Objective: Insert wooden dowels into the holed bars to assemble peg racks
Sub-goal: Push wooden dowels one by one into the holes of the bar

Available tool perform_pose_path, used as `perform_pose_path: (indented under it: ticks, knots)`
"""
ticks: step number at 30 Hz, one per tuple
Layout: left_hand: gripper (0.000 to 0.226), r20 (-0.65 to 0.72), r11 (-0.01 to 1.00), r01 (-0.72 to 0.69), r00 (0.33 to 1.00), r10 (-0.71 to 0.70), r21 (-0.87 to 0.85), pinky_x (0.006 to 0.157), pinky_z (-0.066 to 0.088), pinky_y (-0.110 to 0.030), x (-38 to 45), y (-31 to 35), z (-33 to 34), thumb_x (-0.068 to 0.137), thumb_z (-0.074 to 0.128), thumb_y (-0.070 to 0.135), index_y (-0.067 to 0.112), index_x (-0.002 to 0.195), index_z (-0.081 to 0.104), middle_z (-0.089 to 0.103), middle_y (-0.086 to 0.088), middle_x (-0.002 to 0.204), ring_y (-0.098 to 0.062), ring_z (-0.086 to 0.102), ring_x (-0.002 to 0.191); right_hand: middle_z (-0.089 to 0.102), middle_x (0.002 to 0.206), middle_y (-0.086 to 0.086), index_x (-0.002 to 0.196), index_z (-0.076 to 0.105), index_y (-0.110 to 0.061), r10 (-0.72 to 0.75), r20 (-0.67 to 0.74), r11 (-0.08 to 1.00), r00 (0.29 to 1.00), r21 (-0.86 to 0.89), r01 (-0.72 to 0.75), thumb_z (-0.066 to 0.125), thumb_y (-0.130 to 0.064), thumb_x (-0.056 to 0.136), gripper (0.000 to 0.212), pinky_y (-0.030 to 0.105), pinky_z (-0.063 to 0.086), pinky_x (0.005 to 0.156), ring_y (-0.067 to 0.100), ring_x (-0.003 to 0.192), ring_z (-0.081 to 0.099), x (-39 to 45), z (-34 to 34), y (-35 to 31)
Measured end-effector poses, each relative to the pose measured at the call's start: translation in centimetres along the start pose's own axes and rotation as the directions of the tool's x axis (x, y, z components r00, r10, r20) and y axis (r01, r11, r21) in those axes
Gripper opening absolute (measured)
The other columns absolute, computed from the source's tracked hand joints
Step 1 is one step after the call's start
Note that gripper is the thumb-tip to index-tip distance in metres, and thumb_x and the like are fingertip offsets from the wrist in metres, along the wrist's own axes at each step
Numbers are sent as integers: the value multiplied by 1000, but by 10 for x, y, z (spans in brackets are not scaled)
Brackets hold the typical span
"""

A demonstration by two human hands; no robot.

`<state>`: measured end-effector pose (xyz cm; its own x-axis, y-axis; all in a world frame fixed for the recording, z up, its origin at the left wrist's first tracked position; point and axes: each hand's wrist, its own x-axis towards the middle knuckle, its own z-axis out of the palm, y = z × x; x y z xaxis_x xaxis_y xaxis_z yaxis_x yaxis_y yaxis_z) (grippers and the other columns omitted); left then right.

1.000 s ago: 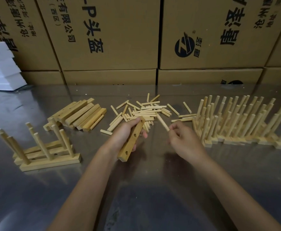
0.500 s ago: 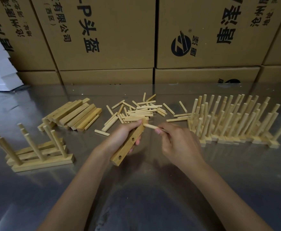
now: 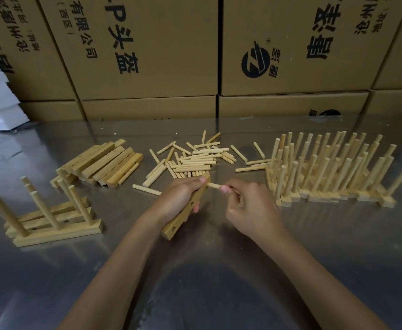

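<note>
Right hand (image 3: 247, 203) pinches a dowel (image 3: 213, 185), pointing leftward at the bar (image 3: 187, 208) gripped by left hand (image 3: 179, 198).

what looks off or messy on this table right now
Little is amiss. The racks on the left lie jumbled, overlapping with pegs leaning, unlike the neat rows on the right. One dowel lies apart from the loose pile.

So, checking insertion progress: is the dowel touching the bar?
Touching. The head view shows the dowel meeting the bar's far end.
</note>
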<state>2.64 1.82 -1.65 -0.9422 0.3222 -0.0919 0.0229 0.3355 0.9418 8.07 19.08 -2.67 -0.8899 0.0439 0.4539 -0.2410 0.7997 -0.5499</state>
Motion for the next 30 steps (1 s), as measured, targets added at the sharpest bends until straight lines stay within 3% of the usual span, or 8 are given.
perform_pose_path:
  ticks: [2,5,13,17,21,24,28,30]
  knots:
    - [30,4,1000,0,1000,0,16,53,42,-29,0,0,0,103,44,47,39,117,68,58,2,56,-14,55,59,48,52,-9,83,67,-24,32,15,998,999,56,-32,56,-26,97,17,18,23,42,8,47,43,0,1,1]
    - [30,14,999,-10,1000,10,39,53,42,-28,0,0,2,103,42,47,40,118,67,57,3,55,-13,55,59,50,52,-9,77,63,-26,65,28,987,997,142,-68,58,-24,96,20,16,33,46,6,55,51,2,0,3]
    - [29,115,996,85,990,-80,-40,46,45,-23,-1,3,-11,104,45,38,21,95,66,64,-2,67,-11,55,49,66,70,-3,86,69,-30,133,54,928,990,343,-143,65,-33,93,8,29,42,52,12,59,56,4,5,1]
    - [27,-92,988,99,990,-110,-115,43,43,-22,-1,0,-23,103,49,41,24,106,70,62,3,64,-8,54,45,65,69,2,98,61,-35,198,74,851,977,482,-209,69,-42,88,14,39,51,58,9,56,56,1,8,0]
    - [34,-299,911,113,922,-244,-396,38,42,-22,-1,-7,-45,102,48,45,16,96,65,59,5,56,-9,50,42,61,76,-8,114,58,-31,129,193,967,973,191,-166,62,-39,93,23,30,49,70,5,73,58,-10,21,-5]
    - [29,-352,830,65,885,-304,-553,39,41,-22,-2,-9,-56,103,47,42,19,98,64,58,5,61,-10,46,45,53,85,-17,109,62,-28,-65,188,996,980,71,53,58,-32,92,18,20,39,74,4,88,50,-22,38,-20]
    - [23,-326,733,23,886,-330,-680,35,36,-19,-2,-9,-62,105,43,37,21,100,58,54,2,64,-11,42,45,46,94,-13,92,51,-29,-130,219,991,967,-4,134,54,-33,92,4,30,44,78,10,97,47,-11,57,-42]
    - [24,-359,736,2,872,-333,-677,36,38,-19,-4,-8,-61,104,43,36,20,99,59,55,2,63,-11,44,46,50,103,-7,101,55,-22,-108,216,993,971,-15,114,54,-30,93,12,33,46,82,14,102,49,3,69,-51]
